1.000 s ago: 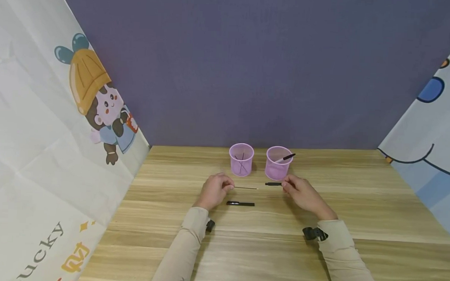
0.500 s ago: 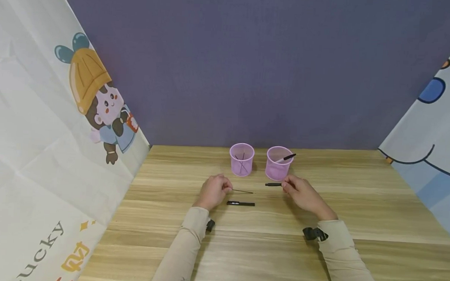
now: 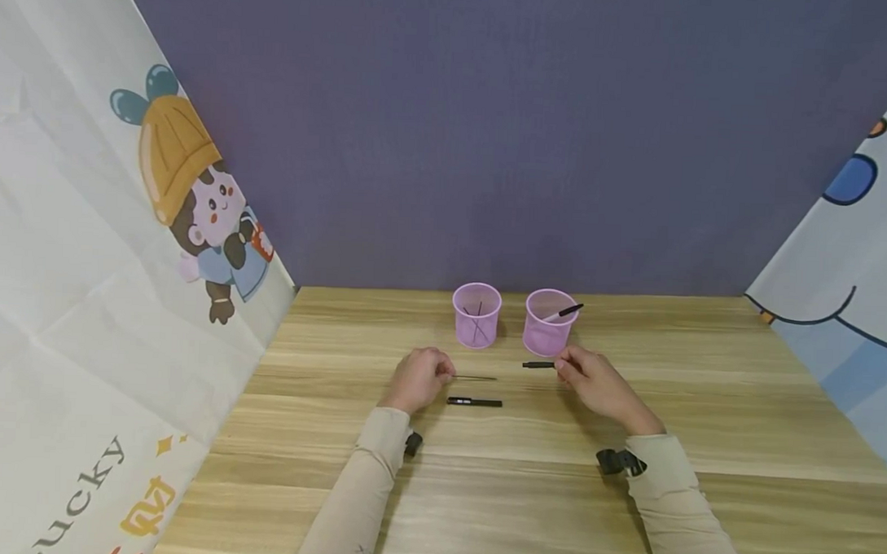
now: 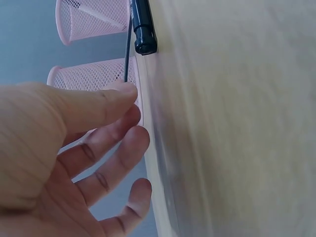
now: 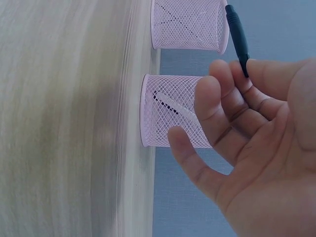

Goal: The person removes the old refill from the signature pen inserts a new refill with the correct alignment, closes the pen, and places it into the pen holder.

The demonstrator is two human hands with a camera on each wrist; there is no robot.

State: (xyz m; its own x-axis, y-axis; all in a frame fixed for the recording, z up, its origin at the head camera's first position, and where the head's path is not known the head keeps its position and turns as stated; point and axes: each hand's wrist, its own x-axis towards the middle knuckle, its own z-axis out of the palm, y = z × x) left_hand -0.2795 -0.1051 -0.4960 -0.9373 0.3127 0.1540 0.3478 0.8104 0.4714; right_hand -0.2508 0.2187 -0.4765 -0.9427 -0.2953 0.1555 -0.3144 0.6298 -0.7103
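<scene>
My left hand [image 3: 419,378] pinches one end of a thin dark pen refill [image 3: 477,378] between thumb and index finger. The refill points right, just behind a black pen [image 3: 474,402] lying on the table. In the left wrist view the other fingers are loosely bent below the pinching thumb. To the right, my right hand [image 3: 601,384] holds a black pen [image 5: 238,34] by its narrow end, pinched by the thumb and index finger. Its ribbed end points left, toward the refill but apart from it; the fingertips cover the rest.
Two pink mesh cups stand behind my hands. The left cup [image 3: 467,328] holds thin dark sticks; a black-and-white pen [image 3: 570,309] leans in the right cup [image 3: 544,337]. The wooden table [image 3: 509,507] meets a dark blue-grey wall [image 3: 521,149] behind them.
My left hand has moved slightly left and toward me. The refill's free end has drawn away from the pen in my right hand. The right hand stays almost still.
</scene>
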